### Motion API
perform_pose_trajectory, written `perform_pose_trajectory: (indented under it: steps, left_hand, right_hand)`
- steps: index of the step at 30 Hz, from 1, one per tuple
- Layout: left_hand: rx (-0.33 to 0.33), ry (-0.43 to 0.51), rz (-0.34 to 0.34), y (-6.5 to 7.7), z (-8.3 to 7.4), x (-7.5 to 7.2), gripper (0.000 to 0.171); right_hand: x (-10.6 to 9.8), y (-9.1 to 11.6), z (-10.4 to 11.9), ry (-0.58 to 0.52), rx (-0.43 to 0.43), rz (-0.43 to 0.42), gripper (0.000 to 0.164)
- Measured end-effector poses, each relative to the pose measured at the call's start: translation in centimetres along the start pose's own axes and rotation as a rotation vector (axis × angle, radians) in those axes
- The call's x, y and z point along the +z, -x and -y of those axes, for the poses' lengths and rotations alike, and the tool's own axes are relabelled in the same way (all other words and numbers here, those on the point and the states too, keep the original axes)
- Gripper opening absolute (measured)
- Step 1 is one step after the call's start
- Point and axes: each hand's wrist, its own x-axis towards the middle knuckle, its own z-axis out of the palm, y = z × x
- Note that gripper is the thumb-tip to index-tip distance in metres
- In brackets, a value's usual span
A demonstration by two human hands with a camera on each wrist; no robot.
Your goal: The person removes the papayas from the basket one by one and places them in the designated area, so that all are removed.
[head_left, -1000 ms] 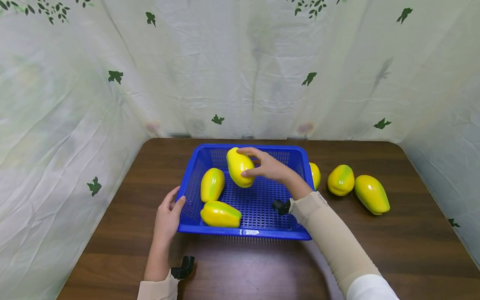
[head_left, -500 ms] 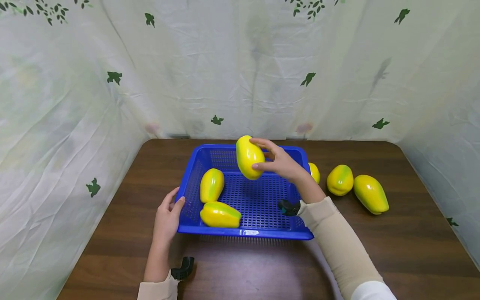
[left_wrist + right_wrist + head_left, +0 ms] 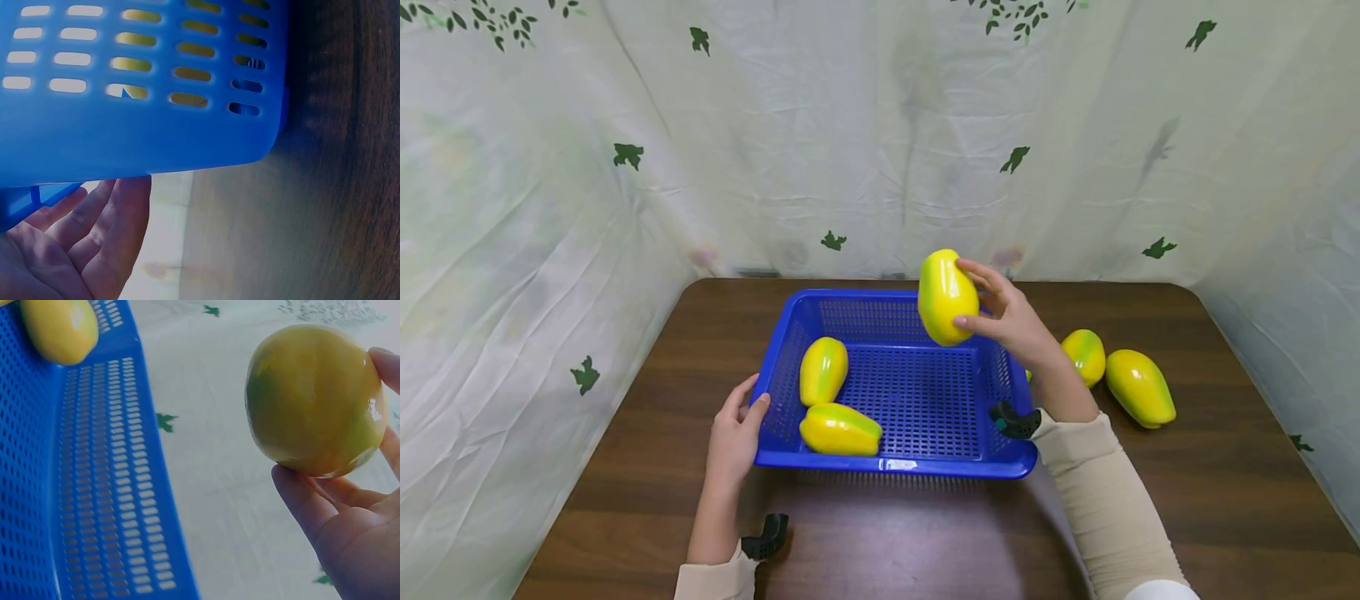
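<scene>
Your right arm reaches in from the lower right, and your right hand point(image 3: 1011, 321) is raised by the far right corner of the blue basket point(image 3: 895, 467). Its grip pinches a yellow fruit point(image 3: 948, 298), thumb low on the side, fingers higher up. Your left hand point(image 3: 737, 429) holds the basket's left end, thumb on the rim and fingers against the outer wall.

The fruit you hold hangs in the air, apart from the basket; its long axis is near upright, with the top leaning slightly left. The right wrist view shows it rounder, closer to end-on. Inside the basket, the back fruit point(image 3: 823, 372) points away from you, while the front fruit point(image 3: 841, 429) lies crosswise. On the bench point(image 3: 647, 433) to the right, the outer fruit point(image 3: 1141, 388) slants from far left to near right, beside a partly covered fruit point(image 3: 1082, 357).
</scene>
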Motion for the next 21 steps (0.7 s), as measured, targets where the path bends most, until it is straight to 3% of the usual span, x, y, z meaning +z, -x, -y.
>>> perform_pose_trajectory:
  steps: [10,21]
  left_hand:
    - [0.001,0.005,0.001,0.0,0.0,0.0,0.051]
    - [0.013,0.007,-0.009,-0.1,0.2,0.1,0.051]
  right_hand:
    - [-2.7,3.5,-0.1,0.033,-0.067,-0.083,0.064]
    - [-4.3,7.9,-0.9,0.046,-0.025,-0.187,0.063]
